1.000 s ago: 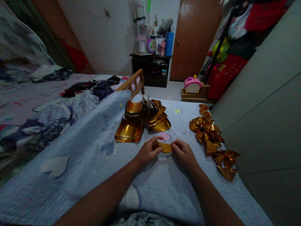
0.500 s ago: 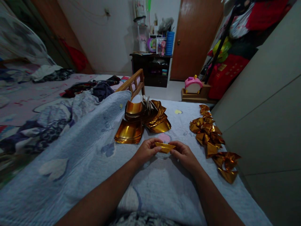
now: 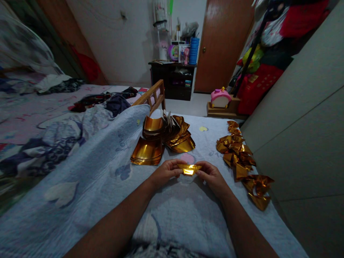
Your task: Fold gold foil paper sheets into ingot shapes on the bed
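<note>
A small piece of gold foil paper (image 3: 189, 170), folded into a boat-like shape, is held level between my two hands above the bed cover. My left hand (image 3: 167, 172) pinches its left end between thumb and fingers. At the opposite end, my right hand (image 3: 210, 175) grips it the same way. Just beyond my hands lie fanned stacks of gold foil sheets (image 3: 147, 150), some curled upward. Along the right side of the bed runs a row of folded gold foil pieces (image 3: 239, 156), several of them touching or overlapping.
The pale blue bed cover (image 3: 107, 200) spreads beneath everything, bunched up at left. Past the bed's wooden rail (image 3: 158, 94) stands a dark cabinet (image 3: 172, 80). A pink toy (image 3: 220, 98) rests on a low brown box. A pale panel (image 3: 303, 129) borders the right side.
Both hands keep hold of the folded gold foil paper. It has tilted slightly, and its front now catches bright light. The sheets and folded pieces stay put.
</note>
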### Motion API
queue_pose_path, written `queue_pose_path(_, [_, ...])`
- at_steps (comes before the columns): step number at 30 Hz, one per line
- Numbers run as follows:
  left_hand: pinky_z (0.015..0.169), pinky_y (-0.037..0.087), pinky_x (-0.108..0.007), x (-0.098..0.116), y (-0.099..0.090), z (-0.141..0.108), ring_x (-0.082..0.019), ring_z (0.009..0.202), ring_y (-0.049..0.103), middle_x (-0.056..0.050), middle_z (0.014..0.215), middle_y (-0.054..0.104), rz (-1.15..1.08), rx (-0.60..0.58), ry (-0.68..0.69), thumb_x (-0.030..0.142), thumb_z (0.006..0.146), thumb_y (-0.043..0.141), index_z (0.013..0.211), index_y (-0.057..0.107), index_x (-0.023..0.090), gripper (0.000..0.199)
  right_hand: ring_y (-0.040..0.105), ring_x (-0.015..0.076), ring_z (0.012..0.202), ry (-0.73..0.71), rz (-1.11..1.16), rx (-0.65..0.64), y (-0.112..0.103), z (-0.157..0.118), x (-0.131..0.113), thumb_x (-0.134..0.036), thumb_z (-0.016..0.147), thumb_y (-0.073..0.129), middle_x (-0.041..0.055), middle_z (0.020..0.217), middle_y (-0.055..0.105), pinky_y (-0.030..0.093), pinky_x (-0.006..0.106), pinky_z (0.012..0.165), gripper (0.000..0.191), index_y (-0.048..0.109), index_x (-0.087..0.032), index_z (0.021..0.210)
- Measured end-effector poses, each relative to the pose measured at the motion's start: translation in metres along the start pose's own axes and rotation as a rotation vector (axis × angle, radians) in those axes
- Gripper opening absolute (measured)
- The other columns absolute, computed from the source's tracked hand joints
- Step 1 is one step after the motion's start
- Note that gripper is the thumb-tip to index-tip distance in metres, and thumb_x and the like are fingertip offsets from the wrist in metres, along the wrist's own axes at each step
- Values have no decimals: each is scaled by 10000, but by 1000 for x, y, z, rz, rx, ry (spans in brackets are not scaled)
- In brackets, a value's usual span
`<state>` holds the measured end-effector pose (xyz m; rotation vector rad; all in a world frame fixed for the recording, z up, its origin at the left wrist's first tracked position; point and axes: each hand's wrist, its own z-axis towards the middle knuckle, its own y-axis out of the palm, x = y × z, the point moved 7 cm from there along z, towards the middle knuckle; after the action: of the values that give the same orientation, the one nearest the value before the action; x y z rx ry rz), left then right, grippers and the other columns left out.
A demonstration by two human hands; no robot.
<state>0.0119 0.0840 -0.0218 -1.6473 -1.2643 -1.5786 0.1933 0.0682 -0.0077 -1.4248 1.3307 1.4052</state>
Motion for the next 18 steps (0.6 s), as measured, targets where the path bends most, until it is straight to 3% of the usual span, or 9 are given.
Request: queue_pose_path(18, [582,382,-198,3,0,-1,-79,603,513,-13,808,684,-57,39,-18,332,662,854,979,681,158,400,466,90,587,90,97,-64,5,0,6,-430,622,886,-26,730,607,352,226,554,407,655,-190,857])
